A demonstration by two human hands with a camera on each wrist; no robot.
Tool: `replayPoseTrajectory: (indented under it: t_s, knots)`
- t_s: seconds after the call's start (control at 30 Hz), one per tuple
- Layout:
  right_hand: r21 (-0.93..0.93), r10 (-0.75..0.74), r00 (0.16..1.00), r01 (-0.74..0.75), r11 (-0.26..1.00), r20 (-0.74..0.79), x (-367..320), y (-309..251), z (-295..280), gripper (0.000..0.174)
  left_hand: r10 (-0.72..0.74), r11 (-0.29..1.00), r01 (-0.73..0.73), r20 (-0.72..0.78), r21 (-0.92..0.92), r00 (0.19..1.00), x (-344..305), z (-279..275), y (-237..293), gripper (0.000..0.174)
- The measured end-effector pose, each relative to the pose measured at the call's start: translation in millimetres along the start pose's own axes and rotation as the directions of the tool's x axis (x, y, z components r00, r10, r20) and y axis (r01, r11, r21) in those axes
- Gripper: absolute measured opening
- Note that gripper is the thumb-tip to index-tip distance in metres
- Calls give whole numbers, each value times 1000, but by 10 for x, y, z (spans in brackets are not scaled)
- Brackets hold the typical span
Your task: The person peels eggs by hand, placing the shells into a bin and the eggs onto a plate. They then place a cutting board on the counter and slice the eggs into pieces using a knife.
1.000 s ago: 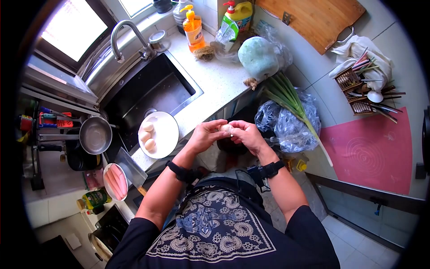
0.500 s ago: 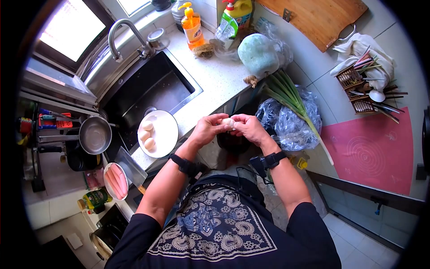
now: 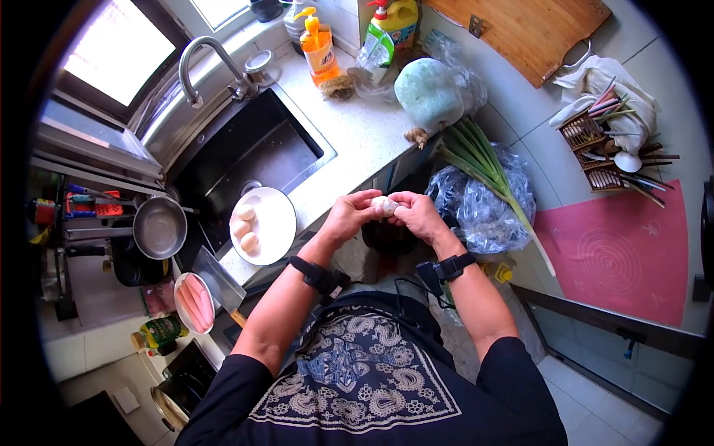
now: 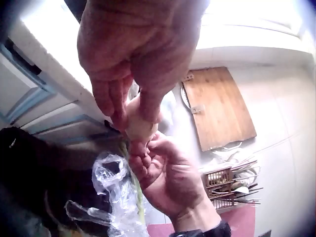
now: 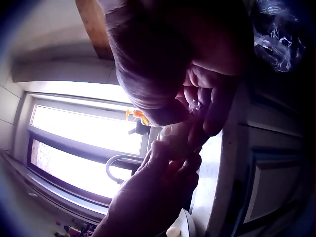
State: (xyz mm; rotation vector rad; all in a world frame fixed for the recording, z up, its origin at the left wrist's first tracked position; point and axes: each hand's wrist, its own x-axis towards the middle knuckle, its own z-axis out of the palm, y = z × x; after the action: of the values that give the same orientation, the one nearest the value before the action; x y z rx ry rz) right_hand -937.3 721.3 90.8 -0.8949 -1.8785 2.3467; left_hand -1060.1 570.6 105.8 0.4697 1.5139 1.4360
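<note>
The person's left hand (image 3: pixel 348 219) and right hand (image 3: pixel 420 217) met, fingertips pinching a small pale, rounded item (image 3: pixel 384 206) between them, above the floor beside the counter (image 3: pixel 349 141) and right of the white plate (image 3: pixel 279 223) with 3 eggs (image 3: pixel 245 225). Labels on the orange pump bottle (image 3: pixel 320 53) and yellow bottle (image 3: pixel 404 21) showed print too small to read.

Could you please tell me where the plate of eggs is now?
In the head view, the plate of eggs sits left of the left hand, overlapping the edge of the sink, with the cleaver to its lower left.
</note>
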Motion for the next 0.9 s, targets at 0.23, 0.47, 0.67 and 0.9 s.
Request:
replayPoseTrajectory:
  t_s: [0.23,0.47,0.67,0.9]
  knots:
    - [73,59,997,-55,996,-57,18,-10,-2,30,48,997,-44,-57,71,997,63,32,-26,44]
    - [71,36,998,-39,997,48,-21,-56,45,35,53,996,-59,-72,-74,996,97,29,-108,38]
    - [111,2,999,-6,994,32,0,-36,56,33,38,990,-43,-41,-135,998,99,-1,-151,37]
    - [140,17,998,-26,990,59,57,18,48,33,4,995,-7,-29,-98,1000,105,-37,-154,38]
